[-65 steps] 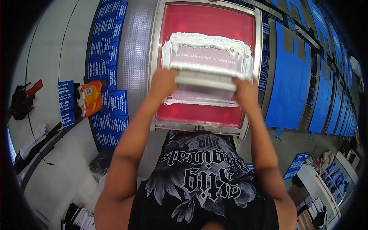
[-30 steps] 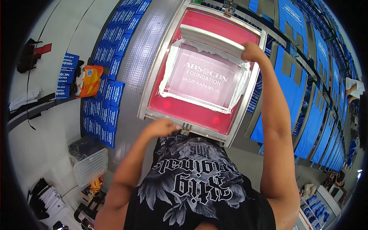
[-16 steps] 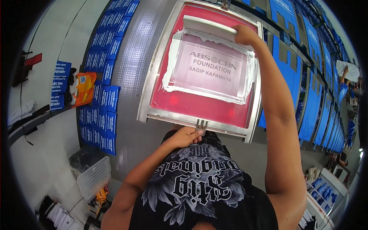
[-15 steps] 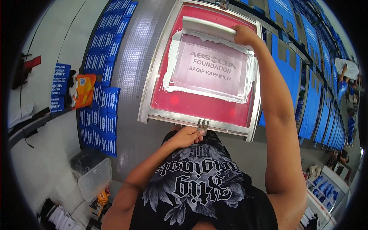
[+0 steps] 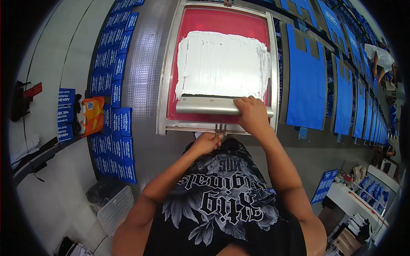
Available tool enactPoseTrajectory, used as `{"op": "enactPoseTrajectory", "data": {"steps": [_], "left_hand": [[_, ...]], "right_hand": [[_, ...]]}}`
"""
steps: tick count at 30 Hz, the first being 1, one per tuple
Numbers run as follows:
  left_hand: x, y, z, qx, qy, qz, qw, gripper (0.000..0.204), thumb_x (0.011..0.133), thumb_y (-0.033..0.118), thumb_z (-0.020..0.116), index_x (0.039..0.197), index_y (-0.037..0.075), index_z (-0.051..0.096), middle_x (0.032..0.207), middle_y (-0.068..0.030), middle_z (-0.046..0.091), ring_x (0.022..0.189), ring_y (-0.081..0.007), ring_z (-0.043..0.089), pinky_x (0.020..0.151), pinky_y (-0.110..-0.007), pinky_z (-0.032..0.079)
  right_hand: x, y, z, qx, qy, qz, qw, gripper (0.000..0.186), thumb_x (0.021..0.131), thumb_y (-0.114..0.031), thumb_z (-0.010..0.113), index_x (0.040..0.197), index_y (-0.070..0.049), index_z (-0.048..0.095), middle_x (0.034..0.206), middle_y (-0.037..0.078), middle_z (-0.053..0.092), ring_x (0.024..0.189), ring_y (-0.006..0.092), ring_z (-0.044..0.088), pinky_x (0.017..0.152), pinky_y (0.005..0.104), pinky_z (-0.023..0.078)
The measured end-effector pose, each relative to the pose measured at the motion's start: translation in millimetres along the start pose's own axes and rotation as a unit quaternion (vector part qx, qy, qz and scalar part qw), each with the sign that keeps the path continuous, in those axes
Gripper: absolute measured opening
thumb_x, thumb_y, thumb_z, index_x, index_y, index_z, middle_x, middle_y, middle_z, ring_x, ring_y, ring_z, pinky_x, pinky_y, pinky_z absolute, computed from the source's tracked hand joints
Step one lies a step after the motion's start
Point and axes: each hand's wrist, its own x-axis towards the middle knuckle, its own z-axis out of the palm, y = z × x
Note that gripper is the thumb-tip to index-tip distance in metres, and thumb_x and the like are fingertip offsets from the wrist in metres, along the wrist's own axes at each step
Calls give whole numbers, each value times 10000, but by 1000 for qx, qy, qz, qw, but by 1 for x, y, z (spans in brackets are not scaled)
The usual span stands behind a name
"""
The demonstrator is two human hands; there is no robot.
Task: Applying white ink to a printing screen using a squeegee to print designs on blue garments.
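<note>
In front of me lies a screen-printing frame (image 5: 165,91) with metal sides and red mesh (image 5: 222,19). A thick coat of white ink (image 5: 224,64) covers the middle of the mesh and hides the design there. My right hand (image 5: 253,115) is closed over the right part of a long metal squeegee (image 5: 205,106), which lies across the near end of the ink. At the frame's near edge my left hand (image 5: 207,143) is closed on a small metal clamp (image 5: 221,128).
Blue printed cloth pieces (image 5: 121,55) lie in rows on the left. On the right, blue fabric panels (image 5: 304,81) lie on boards in a long row. An orange bag (image 5: 93,115) sits at left. Another person (image 5: 379,59) stands far right.
My right hand has drawn the squeegee from the far end to the near end of the screen. White ink now covers the previously visible lettering. My left hand stays at the clamp.
</note>
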Motion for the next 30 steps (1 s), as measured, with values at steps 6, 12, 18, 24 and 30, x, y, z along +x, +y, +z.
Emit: {"op": "enactPoseTrajectory", "data": {"steps": [6, 12, 18, 24, 30], "left_hand": [[10, -26, 0, 72, 63, -31, 995, 555, 887, 525, 497, 696, 23, 636, 565, -52, 580, 528, -151, 561, 531, -310, 443], [-16, 13, -26, 287, 197, 56, 936, 486, 876, 478, 542, 809, 14, 667, 627, -99, 610, 604, -211, 594, 611, -365, 476], [1, 20, -187, 284, 555, 115, 773, 439, 951, 385, 454, 1055, -5, 627, 945, -178, 651, 878, -241, 607, 783, -364, 454], [7, 18, -168, -4, 401, 151, 904, 541, 976, 386, 408, 1254, -71, 482, 1254, -192, 535, 1172, -228, 487, 991, -297, 357], [26, 51, -38, -3, 375, 243, 895, 510, 971, 327, 447, 1316, -48, 419, 1262, -180, 533, 1170, -229, 497, 1001, -305, 360]], "right_hand": [[3, 52, -23, -33, 11, 46, 998, 357, 660, -64, 623, 1016, -93, 621, 950, 92, 647, 955, 265, 570, 947, 369, 376], [-1, 144, 33, 343, 58, 100, 932, 376, 634, -174, 782, 960, -23, 673, 946, 119, 657, 943, 214, 609, 833, 319, 462], [37, 136, 34, 523, 28, 142, 840, 377, 672, -190, 771, 963, 28, 669, 831, 82, 671, 718, 139, 638, 663, 254, 492], [20, 154, 10, 581, 57, 199, 787, 323, 696, -179, 757, 931, 25, 669, 856, 63, 658, 790, 126, 585, 729, 259, 451], [-79, 243, -52, 549, 99, 225, 799, 342, 689, -126, 735, 991, 18, 661, 899, 74, 661, 816, 144, 605, 745, 269, 475]]}}
